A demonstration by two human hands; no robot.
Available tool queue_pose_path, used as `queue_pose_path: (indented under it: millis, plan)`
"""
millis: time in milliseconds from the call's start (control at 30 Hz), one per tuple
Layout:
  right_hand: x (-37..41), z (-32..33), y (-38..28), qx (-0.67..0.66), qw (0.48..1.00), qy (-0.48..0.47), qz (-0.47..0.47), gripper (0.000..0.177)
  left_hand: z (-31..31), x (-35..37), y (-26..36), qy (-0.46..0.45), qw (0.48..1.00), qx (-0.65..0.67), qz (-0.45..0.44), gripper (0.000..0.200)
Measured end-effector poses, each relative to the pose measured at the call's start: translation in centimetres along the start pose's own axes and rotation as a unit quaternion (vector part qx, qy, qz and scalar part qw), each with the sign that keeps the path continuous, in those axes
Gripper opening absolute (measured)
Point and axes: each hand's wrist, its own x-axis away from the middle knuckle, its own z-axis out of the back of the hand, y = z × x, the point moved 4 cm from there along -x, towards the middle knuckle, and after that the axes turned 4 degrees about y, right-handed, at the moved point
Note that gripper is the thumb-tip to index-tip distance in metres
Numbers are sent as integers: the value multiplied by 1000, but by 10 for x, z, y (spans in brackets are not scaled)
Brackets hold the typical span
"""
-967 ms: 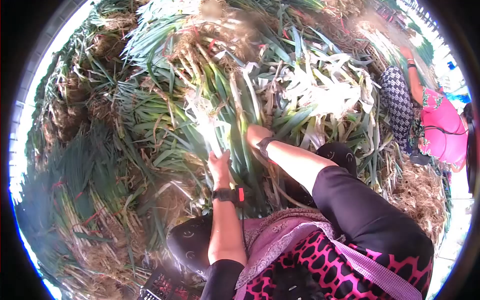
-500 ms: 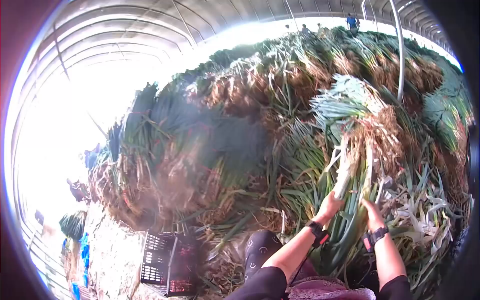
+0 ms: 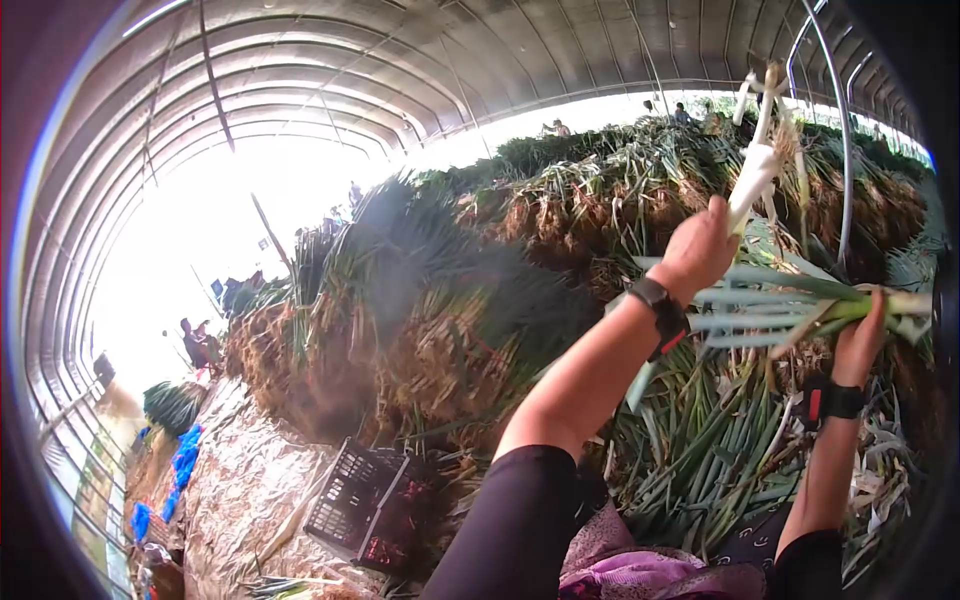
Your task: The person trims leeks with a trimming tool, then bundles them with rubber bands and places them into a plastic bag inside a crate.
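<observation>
My left hand (image 3: 700, 248) is raised in front of me, closed around a few green onions whose thick white stems (image 3: 752, 182) point up to the rooty ends. Lower and to the right, my right hand (image 3: 860, 345) grips another bunch of green onions (image 3: 785, 308). Its long leaves reach left, and the pale ends point right. Loose green onions (image 3: 690, 470) lie in a heap below both hands, over my lap area.
Large piles of green onions with brown roots (image 3: 560, 225) spread ahead and at left. A black plastic crate (image 3: 350, 500) stands at lower left on pale sheeting (image 3: 255, 470). A metal pole (image 3: 840, 150) rises at right. Other people (image 3: 200, 342) are in the distance.
Both hands have risen and moved apart from the low bunch they were holding together. My left hand now has stems held upright; my right holds leaves sideways. The view has tilted up.
</observation>
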Motion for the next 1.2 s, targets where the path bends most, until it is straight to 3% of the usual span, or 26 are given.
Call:
queue_pose_path:
  millis: [33, 100, 133, 200, 267, 333, 367, 400, 433, 467, 533, 600, 633, 700, 800, 833, 900, 967, 1000, 1067, 1200]
  plan:
    - [16, -1, 18, 153, 973, -36, 171, 36, 12, -5, 8, -9, 999, -25, -17, 34]
    - [56, -29, 2, -65, 992, -70, -82, 27, 31, -9, 21, -35, 995, -88, -30, 34]
    - [101, -58, -35, -192, 942, -88, -261, 20, 35, -9, 22, -58, 993, -105, -23, 34]
    - [163, -83, -26, -294, 886, -33, -358, 20, 37, -5, 13, -101, 986, -136, -2, 34]
    - [212, -87, -6, -244, 871, -116, -410, 36, 36, 6, -3, -150, 975, -162, 18, 34]
    - [250, -91, -1, -183, 845, -129, -486, 28, 37, 27, -25, -210, 959, -189, 27, 34]
    - [269, -90, 16, -117, 901, -151, -389, 23, 37, 38, -37, -247, 953, -174, 37, 34]
    - [279, -94, -2, -175, 864, -145, -450, 20, 30, 56, -51, -289, 944, -152, 47, 34]
    - [290, -99, -20, -227, 819, -132, -509, 17, 10, 80, -88, -277, 955, -107, -10, 34]
    - [304, -95, 8, -282, 793, -136, -523, 21, -6, 98, -113, -263, 960, -61, -74, 34]
    - [301, -85, -5, -235, 798, -129, -539, 24, -5, 137, -109, -384, 901, 28, 199, 34]
    - [297, -80, -2, -290, 758, -168, -560, 24, -17, 173, -122, -366, 876, 104, 298, 33]
    - [299, -78, -1, -313, 734, -192, -571, 24, -25, 181, -129, -335, 890, 109, 289, 32]
    - [318, -77, 18, -261, 777, -243, -519, 26, -47, 206, -139, -270, 910, 129, 286, 31]
    - [333, -76, 23, -236, 788, -279, -496, 28, -84, 227, -132, -177, 923, 177, 291, 38]
    - [328, -78, 24, -256, 772, -252, -524, 27, -71, 218, -96, -190, 922, 139, 309, 41]
    - [319, -75, 29, -309, 718, -155, -604, 20, -81, 225, -89, -173, 932, 154, 280, 40]
    - [304, -65, 55, -343, 740, -122, -566, 12, -94, 237, -63, -215, 912, 182, 298, 37]
    - [297, -64, 53, -348, 723, -127, -583, 14, -87, 229, -51, -244, 896, 186, 321, 35]
    - [294, -71, 47, -368, 693, -116, -609, 18, -113, 251, -79, -184, 881, 319, 296, 30]
    - [300, -68, 41, -360, 696, -131, -607, 18, -102, 247, -76, -220, 852, 374, 292, 21]
